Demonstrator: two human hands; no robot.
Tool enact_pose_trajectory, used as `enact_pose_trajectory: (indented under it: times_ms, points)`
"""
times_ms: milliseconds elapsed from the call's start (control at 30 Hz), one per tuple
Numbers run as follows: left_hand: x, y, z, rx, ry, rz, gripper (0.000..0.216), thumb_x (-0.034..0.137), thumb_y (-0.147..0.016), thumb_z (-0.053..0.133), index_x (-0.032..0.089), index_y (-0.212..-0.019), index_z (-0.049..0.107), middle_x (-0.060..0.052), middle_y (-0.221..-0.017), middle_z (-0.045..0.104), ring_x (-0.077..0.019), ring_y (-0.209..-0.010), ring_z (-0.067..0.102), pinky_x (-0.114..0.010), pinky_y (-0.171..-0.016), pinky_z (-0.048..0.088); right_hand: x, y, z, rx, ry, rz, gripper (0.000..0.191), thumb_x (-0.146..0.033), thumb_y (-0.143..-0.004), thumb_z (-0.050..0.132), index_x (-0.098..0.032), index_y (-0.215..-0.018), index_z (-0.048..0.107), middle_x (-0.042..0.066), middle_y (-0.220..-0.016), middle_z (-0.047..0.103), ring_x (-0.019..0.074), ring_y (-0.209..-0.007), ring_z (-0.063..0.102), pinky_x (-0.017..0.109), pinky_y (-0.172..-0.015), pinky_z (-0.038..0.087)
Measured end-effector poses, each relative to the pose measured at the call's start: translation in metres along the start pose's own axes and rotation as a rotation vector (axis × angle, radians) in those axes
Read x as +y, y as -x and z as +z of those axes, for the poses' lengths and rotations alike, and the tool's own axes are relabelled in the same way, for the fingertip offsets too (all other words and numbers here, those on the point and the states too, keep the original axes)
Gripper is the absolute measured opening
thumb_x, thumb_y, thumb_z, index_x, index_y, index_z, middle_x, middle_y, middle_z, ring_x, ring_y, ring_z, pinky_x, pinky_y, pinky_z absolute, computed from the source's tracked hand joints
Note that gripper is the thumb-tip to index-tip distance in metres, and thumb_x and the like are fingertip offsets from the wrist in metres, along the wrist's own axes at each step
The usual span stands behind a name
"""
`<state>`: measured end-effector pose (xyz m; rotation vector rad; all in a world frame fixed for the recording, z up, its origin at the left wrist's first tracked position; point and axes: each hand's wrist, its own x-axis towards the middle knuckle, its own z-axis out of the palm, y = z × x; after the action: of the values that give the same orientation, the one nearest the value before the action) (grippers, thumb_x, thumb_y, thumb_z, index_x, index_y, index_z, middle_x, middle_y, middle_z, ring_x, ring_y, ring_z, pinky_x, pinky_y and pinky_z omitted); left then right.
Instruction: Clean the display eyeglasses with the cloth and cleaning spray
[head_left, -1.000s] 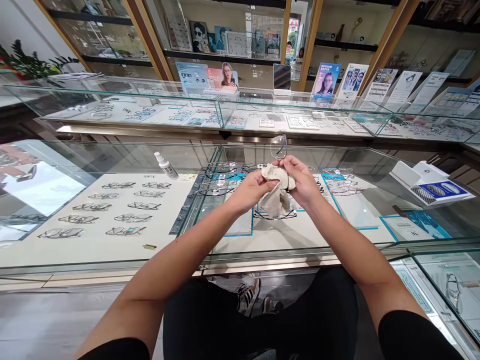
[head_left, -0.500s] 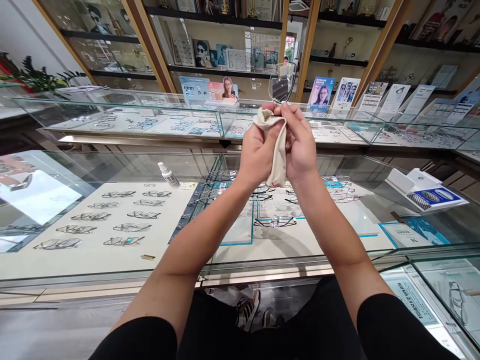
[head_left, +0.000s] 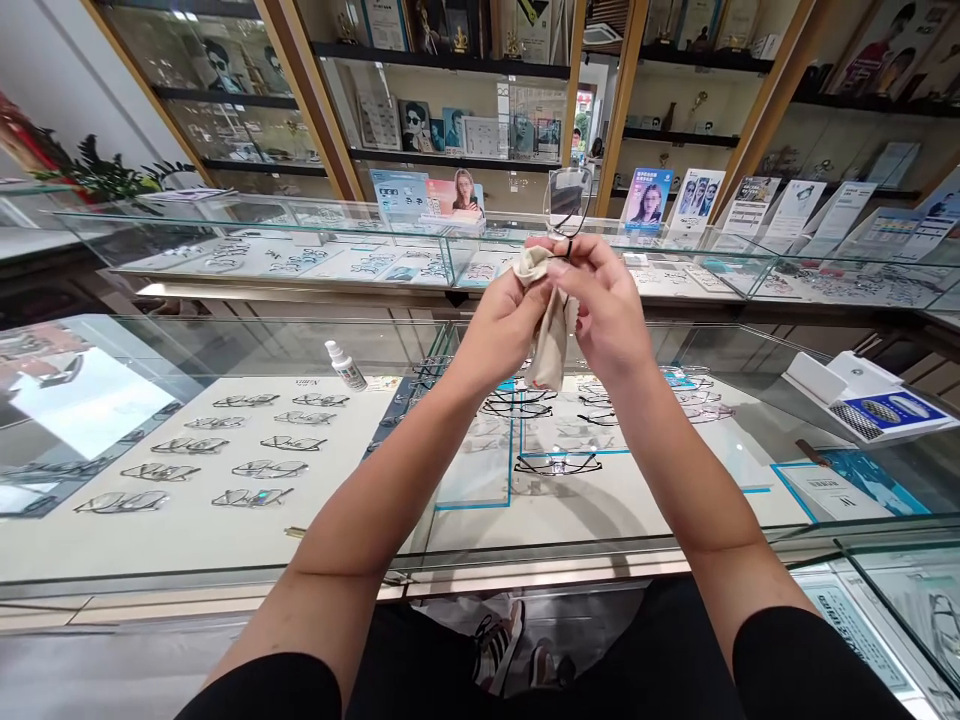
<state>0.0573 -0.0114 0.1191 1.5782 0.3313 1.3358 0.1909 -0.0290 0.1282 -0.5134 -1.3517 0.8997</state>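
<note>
Both hands are raised together above a glass display counter [head_left: 225, 560]. My left hand [head_left: 499, 325] is closed on a beige cleaning cloth [head_left: 545, 345] that hangs down between the palms. My right hand [head_left: 604, 305] pinches a pair of thin-framed glasses [head_left: 566, 200] at its lower edge, one clear lens standing up above the fingers. The cloth's top is bunched against the frame where the two hands meet.
Rows of glasses [head_left: 247, 440] lie under the counter glass. A small white spray bottle [head_left: 345, 366] lies on the counter top to the left. A white case and blue card [head_left: 862, 395] rest at the right. Another glass case [head_left: 420, 250] with brochures [head_left: 697, 200] stands behind.
My hands rose from just above the counter to in front of the far case, lifting the glasses and cloth, then dropped slightly. The view tilted up a little.
</note>
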Motion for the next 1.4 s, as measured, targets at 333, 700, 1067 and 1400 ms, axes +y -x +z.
enact_pose_trajectory:
  times_ms: [333,700,1067,1400]
  points:
    - [0.006,0.001,-0.002,-0.019,0.012,-0.074,0.034,0.038,-0.092,0.075,0.020,-0.119,0.064,-0.002,-0.093,0.074,-0.0192,-0.081,0.073,-0.029,-0.071,0.058,0.003,-0.003,-0.009,-0.031,0.125,-0.060,0.036,-0.049,-0.089,0.085,-0.030,-0.113,0.067,0.003,-0.133,0.077,0.0203,-0.099,0.073,0.032,-0.071,0.065]
    - [0.001,0.001,-0.001,0.049,0.069,-0.017,0.049,0.066,-0.096,0.077,0.021,-0.114,0.068,0.002,-0.071,0.067,-0.0132,-0.061,0.066,-0.024,-0.059,0.054,-0.004,0.001,-0.002,-0.048,0.088,-0.068,0.041,-0.060,-0.088,0.087,-0.029,-0.106,0.067,0.002,-0.108,0.077,0.0146,-0.072,0.063,0.030,-0.056,0.059]
    - [0.004,0.004,0.009,0.089,0.113,-0.006,0.054,0.057,-0.084,0.092,0.021,-0.115,0.066,0.005,-0.073,0.062,-0.0087,-0.059,0.058,-0.021,-0.056,0.048,-0.005,0.001,-0.001,-0.030,-0.001,-0.057,0.039,-0.060,-0.087,0.088,-0.028,-0.096,0.067,0.000,-0.110,0.076,0.0103,-0.062,0.060,0.028,-0.051,0.060]
    - [-0.001,0.004,0.014,0.126,0.116,0.062,0.049,0.060,-0.082,0.093,0.021,-0.096,0.067,0.006,-0.065,0.056,-0.0073,-0.051,0.046,-0.023,-0.050,0.039,-0.008,0.003,0.001,-0.040,-0.015,-0.014,0.037,-0.061,-0.091,0.083,-0.027,-0.091,0.070,0.001,-0.105,0.078,0.0152,-0.071,0.069,0.030,-0.054,0.061]
